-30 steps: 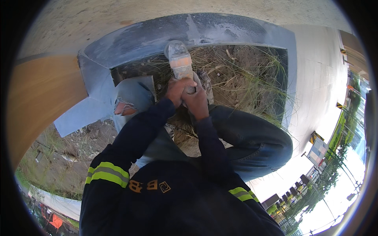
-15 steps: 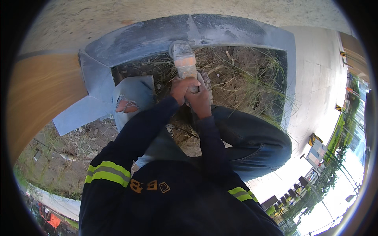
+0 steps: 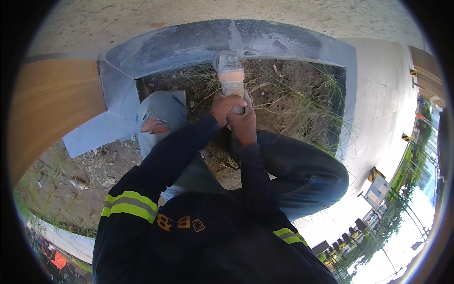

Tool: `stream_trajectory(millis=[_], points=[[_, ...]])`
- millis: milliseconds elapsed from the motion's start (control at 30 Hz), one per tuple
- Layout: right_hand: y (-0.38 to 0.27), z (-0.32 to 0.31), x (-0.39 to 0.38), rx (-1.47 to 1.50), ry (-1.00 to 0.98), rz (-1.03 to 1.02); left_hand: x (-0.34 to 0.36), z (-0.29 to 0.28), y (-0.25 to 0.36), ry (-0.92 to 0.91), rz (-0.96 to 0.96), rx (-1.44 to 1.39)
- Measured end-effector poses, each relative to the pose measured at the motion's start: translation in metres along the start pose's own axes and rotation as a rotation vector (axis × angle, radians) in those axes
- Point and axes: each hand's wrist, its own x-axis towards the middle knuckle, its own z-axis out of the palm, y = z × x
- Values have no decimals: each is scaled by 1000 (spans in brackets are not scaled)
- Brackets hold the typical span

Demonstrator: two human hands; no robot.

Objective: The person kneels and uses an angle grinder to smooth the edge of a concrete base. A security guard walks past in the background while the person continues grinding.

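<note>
Both hands are wrapped round a dust-covered angle grinder (image 3: 231, 78) with an orange band near its head. My left hand (image 3: 224, 108) grips the body from the left, and my right hand (image 3: 244, 124) closes on it from the right, lower down. The grinder's round disc (image 3: 217, 60) sits at the inner edge of a grey stone curb (image 3: 189, 45), left of a pale seam; whether it touches cannot be made out. White dust marks the curb's top.
Inside the curb lie dry soil and grass (image 3: 302, 104), by my bent knees. A tan curved wall (image 3: 61, 104) stands at the left, with a grey slab (image 3: 92, 135) beside it. Pale paving (image 3: 378, 90) runs along the right. Rubble and weeds (image 3: 94, 175) cover the lower left.
The grinder and both hands have shifted slightly right along the curb, toward the pale seam. My grip looks the same.
</note>
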Motion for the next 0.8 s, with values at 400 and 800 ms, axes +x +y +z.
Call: stream_trajectory(millis=[400,800], points=[[-20,-5,-5,25,-48,24,-7,-1,-2,-48,55,37],[-6,13,-9,66,-28,30,-7,-16,-2,60,43,41]])
